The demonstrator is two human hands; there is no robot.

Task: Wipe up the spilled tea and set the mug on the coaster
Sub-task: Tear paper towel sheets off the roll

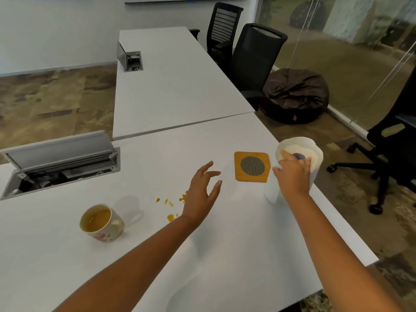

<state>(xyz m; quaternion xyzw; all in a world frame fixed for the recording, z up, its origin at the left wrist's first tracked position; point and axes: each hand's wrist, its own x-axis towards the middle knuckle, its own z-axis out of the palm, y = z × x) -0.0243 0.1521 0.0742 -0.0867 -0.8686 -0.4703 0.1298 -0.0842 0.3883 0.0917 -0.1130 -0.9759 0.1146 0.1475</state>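
A cream mug (102,222) with red flower marks stands on the white table (225,255) at the left, holding amber tea. Orange tea drops (170,202) lie scattered to its right. A square wooden coaster (251,166) with a round mesh centre lies further right. Beside it stands an upright white paper towel roll (295,152). My right hand (292,174) rests on the roll's top and side, fingers wrapped on it. My left hand (203,190) hovers over the table between the spill and the coaster, fingers spread, holding nothing.
An open metal cable box (60,163) is set into the table at the left. A second white table (171,86) with its own cable box continues beyond. Black office chairs (254,61) and a dark beanbag (295,95) stand along the right side, near the table's right edge.
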